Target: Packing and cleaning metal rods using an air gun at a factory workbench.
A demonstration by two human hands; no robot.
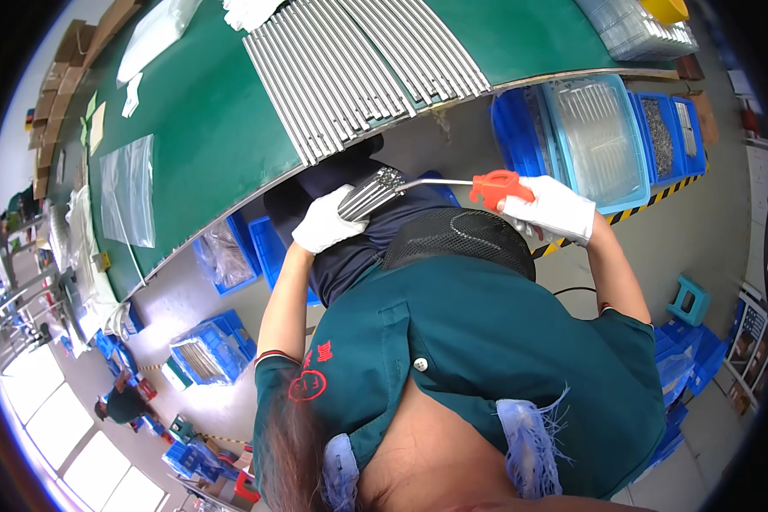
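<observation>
My left hand (327, 224), in a white glove, is wrapped round a bundle of metal rods (369, 193), fingers closed tight about the lower part so the rod ends fan out toward the upper right. The bundle sits just below the edge of the green table (205, 128), over my lap. My right hand (550, 207), gloved too, grips the orange air gun (497, 186), fingers curled round its handle; I cannot tell whether the trigger is pressed. Its thin metal nozzle (435, 182) runs left and its tip is right at the rod ends, touching or just beside them, hard to say which.

How far along? On the table above lies a long row of rods (350, 60) side by side, neat and flat, plenty of them. I'd judge those are either done or waiting; nothing here tells me which. The bundle in my fist is the one in hand now, mid-way through its blow-off by the look of it.

To my right, blue bins (520, 128) stand on the floor, one under a clear plastic tray (602, 141), others with small grey parts (657, 124). More blue bins (209, 350) sit lower left, and a clear plastic bag (130, 189) lies on the table.
</observation>
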